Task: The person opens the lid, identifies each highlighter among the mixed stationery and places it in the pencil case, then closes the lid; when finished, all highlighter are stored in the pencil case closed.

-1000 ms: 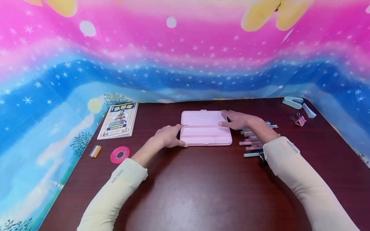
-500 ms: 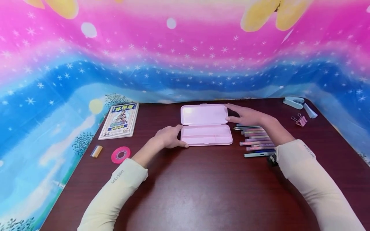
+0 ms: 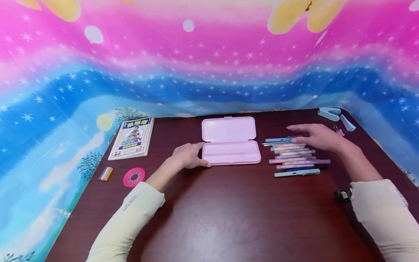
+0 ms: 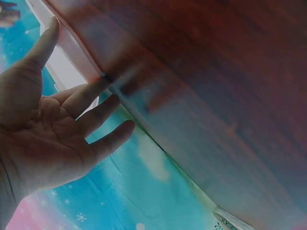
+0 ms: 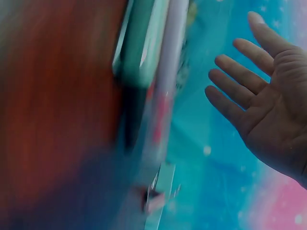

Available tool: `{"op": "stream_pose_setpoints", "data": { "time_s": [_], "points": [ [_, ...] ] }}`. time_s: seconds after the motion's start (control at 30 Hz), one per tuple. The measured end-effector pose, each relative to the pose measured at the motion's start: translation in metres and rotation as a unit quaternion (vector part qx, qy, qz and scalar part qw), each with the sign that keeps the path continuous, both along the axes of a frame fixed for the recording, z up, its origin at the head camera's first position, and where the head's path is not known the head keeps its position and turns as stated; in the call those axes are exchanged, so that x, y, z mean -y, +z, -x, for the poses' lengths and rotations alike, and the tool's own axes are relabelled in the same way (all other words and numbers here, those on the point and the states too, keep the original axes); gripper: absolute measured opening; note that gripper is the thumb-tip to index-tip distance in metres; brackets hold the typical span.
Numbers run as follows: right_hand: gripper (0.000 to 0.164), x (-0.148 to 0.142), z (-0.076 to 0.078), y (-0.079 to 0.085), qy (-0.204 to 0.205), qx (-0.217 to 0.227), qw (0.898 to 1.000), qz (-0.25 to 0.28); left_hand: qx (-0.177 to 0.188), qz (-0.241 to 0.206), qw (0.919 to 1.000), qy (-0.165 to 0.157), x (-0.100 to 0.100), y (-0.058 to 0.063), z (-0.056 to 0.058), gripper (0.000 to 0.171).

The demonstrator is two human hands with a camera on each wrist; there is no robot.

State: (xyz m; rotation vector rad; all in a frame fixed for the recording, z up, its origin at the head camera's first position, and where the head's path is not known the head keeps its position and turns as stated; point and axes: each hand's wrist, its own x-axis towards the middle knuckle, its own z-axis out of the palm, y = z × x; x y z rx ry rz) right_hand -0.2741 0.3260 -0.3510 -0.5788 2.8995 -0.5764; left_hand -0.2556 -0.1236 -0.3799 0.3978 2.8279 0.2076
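A pink pencil case point(image 3: 235, 162) lies unfolded on the dark table, its lid point(image 3: 228, 129) tipped back and its divided compartments bare. My left hand point(image 3: 188, 155) rests at the case's left end, thumb at the front corner and fingers toward the back. In the left wrist view those fingers point(image 4: 98, 115) are fairly straight and spread. Over the far right end of a row of pens point(image 3: 296, 153), my right hand point(image 3: 322, 137) hovers with fingers extended and nothing in it. The right wrist view shows its palm point(image 5: 276, 112) bare, with blurred pens beside it.
Left on the table are stacked books point(image 3: 131, 140), an eraser-like block point(image 3: 106, 174) and a pink tape roll point(image 3: 134, 177). At the back right stand a light-blue stapler point(image 3: 328, 113), a pale tube-like item point(image 3: 347, 123) and a pink binder clip point(image 3: 339, 131). A patterned cloth point(image 3: 209, 65) hangs behind.
The case lid has swung back flat and my right hand has let go of it, moving right over the pens. My left hand stays at the case's left end.
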Motion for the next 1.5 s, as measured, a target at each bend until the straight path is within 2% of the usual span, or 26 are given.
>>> {"op": "stream_pose_setpoints", "data": {
  "time_s": [0.33,0.53,0.8,0.97,1.4,1.5],
  "points": [
    [0.04,-0.071,-0.029,-0.01,-0.032,-0.003,0.999,-0.031,0.0,-0.005,1.0,-0.004,-0.001,0.0,-0.001,0.089],
    [0.03,-0.092,-0.045,-0.02,-0.047,-0.022,0.998,-0.039,0.002,-0.01,0.9999,0.0,-0.001,-0.001,-0.002,0.091],
    [0.031,-0.09,-0.052,-0.031,-0.055,0.038,0.997,-0.026,0.008,-0.013,0.9999,0.001,0.0,-0.002,-0.002,0.092],
    [0.029,-0.083,-0.049,-0.034,-0.047,0.049,0.997,-0.024,0.009,-0.015,0.9998,0.001,0.0,-0.004,-0.003,0.091],
    [0.016,-0.078,-0.047,-0.031,-0.041,0.033,0.997,-0.05,0.009,-0.011,0.9999,0.004,0.0,0.0,0.0,0.091],
    [0.012,-0.079,-0.047,-0.028,-0.037,0.012,0.998,-0.051,0.009,-0.012,0.9999,0.005,0.0,0.0,0.0,0.091]
  ]
}}
